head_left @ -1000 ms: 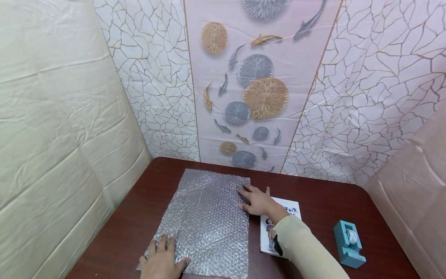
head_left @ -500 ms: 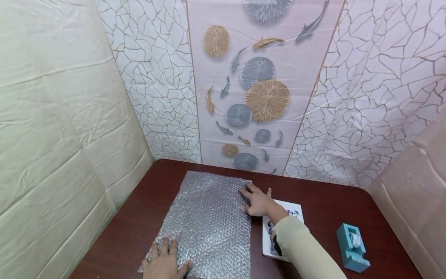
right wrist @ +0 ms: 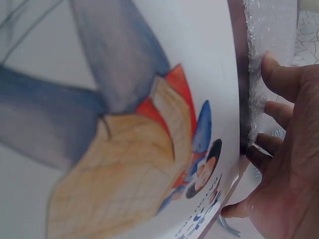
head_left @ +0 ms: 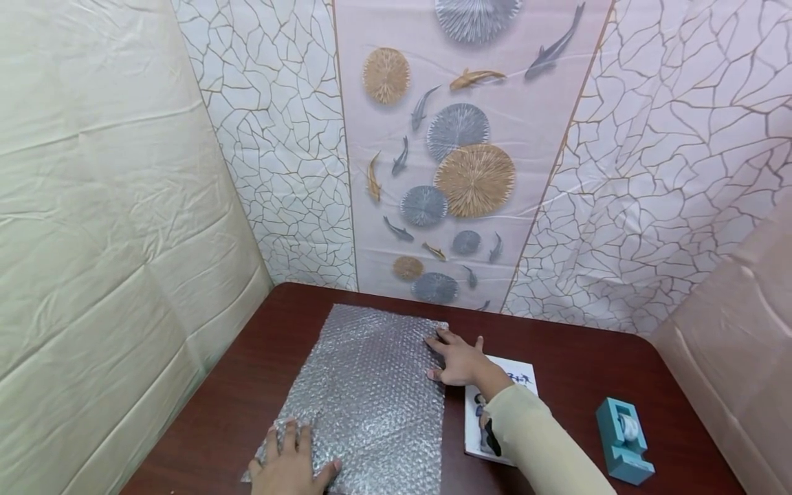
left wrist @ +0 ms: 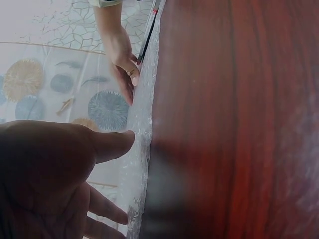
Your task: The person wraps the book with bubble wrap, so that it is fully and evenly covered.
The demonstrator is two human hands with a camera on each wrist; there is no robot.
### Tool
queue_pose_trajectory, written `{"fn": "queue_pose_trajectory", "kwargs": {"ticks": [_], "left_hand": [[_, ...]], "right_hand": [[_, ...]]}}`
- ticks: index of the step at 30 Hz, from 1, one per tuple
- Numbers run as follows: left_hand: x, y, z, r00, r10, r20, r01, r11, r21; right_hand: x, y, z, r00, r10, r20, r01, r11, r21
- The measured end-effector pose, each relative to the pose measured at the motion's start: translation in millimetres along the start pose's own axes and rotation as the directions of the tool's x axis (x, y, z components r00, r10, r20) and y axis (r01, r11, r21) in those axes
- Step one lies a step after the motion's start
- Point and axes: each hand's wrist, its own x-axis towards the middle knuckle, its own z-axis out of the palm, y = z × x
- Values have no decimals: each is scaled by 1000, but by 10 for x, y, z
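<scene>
A sheet of bubble wrap (head_left: pixel 371 392) lies spread flat on the dark red-brown table. My left hand (head_left: pixel 287 460) rests on its near left corner with fingers spread. At the sheet's right edge, near the far corner, my right hand (head_left: pixel 458 359) presses down with straight, splayed fingers. Beneath the right wrist and sleeve lies a white book (head_left: pixel 498 412) with a drawn figure on its cover, partly hidden by the arm. The right wrist view shows that cover (right wrist: pixel 134 149) close up, beside the right hand (right wrist: pixel 284 144). In the left wrist view the left thumb touches the wrap's edge (left wrist: pixel 142 134).
A teal tape dispenser (head_left: pixel 623 440) with a roll of clear tape stands at the right of the table (head_left: pixel 569 357). Pale padded walls border the left and right sides. A patterned wall hanging (head_left: pixel 433 172) stands behind the table's far edge.
Both hands stay on the bubble wrap, with the right fingers shifting only slightly at its edge. The head view has tilted a little, so everything sits slightly lower.
</scene>
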Motion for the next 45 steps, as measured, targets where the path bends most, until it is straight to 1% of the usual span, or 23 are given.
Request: {"fn": "queue_pose_trajectory", "kwargs": {"ticks": [4,10,16,22,29,32,38,42,45], "left_hand": [[9,-43,5,1000,4,-17,-4,1000,2],[16,-92,-16,996,47,-75,-47,999,-6],[40,-129,-45,995,54,-84,-57,998,-25],[57,-172,-62,992,64,-106,-66,998,-23],[101,-235,-89,993,69,-98,-71,997,-18],[107,-262,-99,991,84,-108,-86,996,-13],[113,-287,-137,986,114,-122,-118,993,-22],[133,-307,-151,986,123,-112,-127,991,-32],[158,-325,-150,989,112,-95,-116,992,-44]], "right_hand": [[-46,-14,-8,1000,-4,-4,4,1000,-11],[-96,-22,-5,1000,-7,-10,6,999,-37],[-150,-20,-1,1000,-16,-18,15,998,-64],[-234,-32,23,999,-19,-37,16,997,-73],[-316,-45,49,996,-48,-79,43,997,-68],[-345,-55,62,995,-54,-89,48,996,-75],[-391,-70,85,995,-42,-92,36,997,-64],[-420,-84,101,994,-41,-98,34,997,-74],[-449,-105,108,994,-43,-97,35,995,-89]]}}
